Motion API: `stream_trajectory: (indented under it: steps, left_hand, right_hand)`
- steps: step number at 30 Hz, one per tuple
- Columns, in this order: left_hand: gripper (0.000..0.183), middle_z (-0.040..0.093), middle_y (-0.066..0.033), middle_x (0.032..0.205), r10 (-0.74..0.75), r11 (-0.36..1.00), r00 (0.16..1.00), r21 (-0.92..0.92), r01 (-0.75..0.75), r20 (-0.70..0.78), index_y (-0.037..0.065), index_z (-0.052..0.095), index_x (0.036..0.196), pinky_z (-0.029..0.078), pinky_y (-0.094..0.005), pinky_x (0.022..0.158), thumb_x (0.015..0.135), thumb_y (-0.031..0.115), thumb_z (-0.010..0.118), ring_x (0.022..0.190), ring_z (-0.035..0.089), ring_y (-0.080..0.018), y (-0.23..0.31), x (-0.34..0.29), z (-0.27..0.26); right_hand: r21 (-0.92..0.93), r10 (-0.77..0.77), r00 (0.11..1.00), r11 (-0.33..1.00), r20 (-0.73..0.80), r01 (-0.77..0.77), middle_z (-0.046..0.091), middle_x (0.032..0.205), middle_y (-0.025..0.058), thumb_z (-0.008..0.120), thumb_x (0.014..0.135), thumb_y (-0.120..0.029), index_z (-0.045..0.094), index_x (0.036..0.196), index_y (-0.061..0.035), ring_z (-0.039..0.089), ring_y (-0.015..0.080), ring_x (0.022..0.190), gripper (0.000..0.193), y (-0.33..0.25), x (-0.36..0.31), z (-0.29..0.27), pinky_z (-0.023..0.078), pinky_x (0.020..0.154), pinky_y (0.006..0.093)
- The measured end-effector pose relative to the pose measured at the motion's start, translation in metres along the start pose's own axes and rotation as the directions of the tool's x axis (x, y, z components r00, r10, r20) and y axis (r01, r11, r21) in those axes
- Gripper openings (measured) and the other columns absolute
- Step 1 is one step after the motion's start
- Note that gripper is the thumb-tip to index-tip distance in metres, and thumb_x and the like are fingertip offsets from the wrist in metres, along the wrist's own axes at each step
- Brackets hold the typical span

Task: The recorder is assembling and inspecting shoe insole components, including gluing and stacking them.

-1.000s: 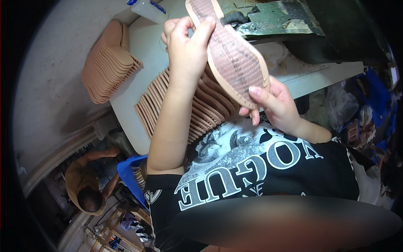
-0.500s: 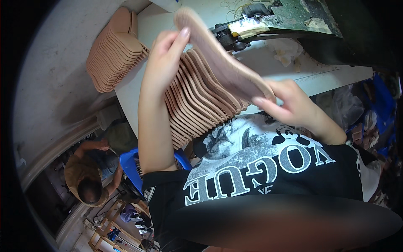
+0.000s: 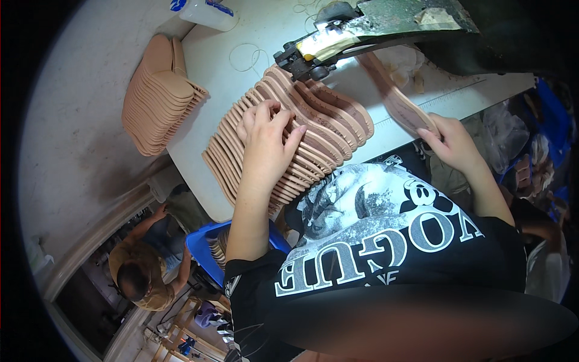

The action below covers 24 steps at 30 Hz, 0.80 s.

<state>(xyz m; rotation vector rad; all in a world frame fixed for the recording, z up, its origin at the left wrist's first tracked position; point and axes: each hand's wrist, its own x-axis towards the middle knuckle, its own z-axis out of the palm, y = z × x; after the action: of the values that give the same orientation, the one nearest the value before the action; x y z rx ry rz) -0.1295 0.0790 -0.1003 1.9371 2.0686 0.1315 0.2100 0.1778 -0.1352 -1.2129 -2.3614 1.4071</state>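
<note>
A row of tan insoles (image 3: pixel 241 158), leaning one against another, fills the middle of the white table. On top of it rests my left hand (image 3: pixel 269 130), fingers bent and spread, thumb apart, holding none of them that I can see. Between thumb and fingers, my right hand (image 3: pixel 453 143) pinches the near end of a single brown insole (image 3: pixel 395 99). That insole slants away to the right of the row, its far end passing beneath the green machine arm (image 3: pixel 386 27). Several darker insoles (image 3: pixel 347 108) stand at the row's right end.
Another stack of tan insoles (image 3: pixel 158 99) stands at the table's left, by the wall. A white container (image 3: pixel 211 13) and loose thread (image 3: pixel 246 57) lie farther back. Below left are a blue crate (image 3: pixel 208 253) and a seated person (image 3: pixel 142 271). A ruler marking (image 3: pixel 452 92) runs along the right.
The insole, held up in both hands before, has gone down and right in my right hand alone. My left hand has let go of it and come down onto the row.
</note>
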Motion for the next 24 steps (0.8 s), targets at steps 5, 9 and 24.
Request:
stream_trajectory:
  steps: [5, 9, 24]
  left_hand:
    - [0.037, 0.056, -0.0102, 0.12, 0.002, 0.997, 0.999, -0.077, -0.005, -0.04, 0.005, 0.065, 0.109, 0.029, -0.0458, 0.101, 0.081, 0.028, 0.069, 0.114, 0.046, -0.0322, 0.005, -0.01, 0.002]
    - [0.04, 0.057, -0.0091, 0.125, 0.057, 0.998, 0.997, -0.027, -0.059, -0.053, 0.006, 0.063, 0.115, 0.028, -0.0447, 0.103, 0.083, 0.029, 0.067, 0.117, 0.046, -0.0317, 0.005, -0.021, 0.0]
    - [0.032, 0.063, -0.0101, 0.119, 0.013, 0.98, 0.99, -0.194, -0.041, -0.143, 0.002, 0.066, 0.11, 0.034, -0.039, 0.097, 0.082, 0.018, 0.067, 0.108, 0.055, -0.0274, 0.01, -0.061, 0.0]
  right_hand:
    - [0.367, 0.15, 0.932, 0.889, 0.33, -0.273, 0.057, 0.071, 0.0044, 0.055, 0.094, -0.023, 0.057, 0.116, -0.0006, 0.055, 0.0103, 0.06, 0.031, -0.013, 0.039, 0.019, 0.047, 0.052, 0.027]
    - [0.398, 0.008, 0.934, 0.903, 0.358, -0.161, 0.058, 0.074, 0.0029, 0.056, 0.095, -0.026, 0.056, 0.118, -0.0018, 0.055, 0.0093, 0.06, 0.033, 0.003, 0.061, 0.02, 0.047, 0.051, 0.0256]
    - [0.308, -0.116, 0.924, 0.951, 0.364, -0.003, 0.064, 0.08, 0.008, 0.044, 0.1, -0.039, 0.059, 0.105, -0.0029, 0.059, 0.0186, 0.061, 0.039, -0.034, 0.081, 0.051, 0.049, 0.057, 0.0327]
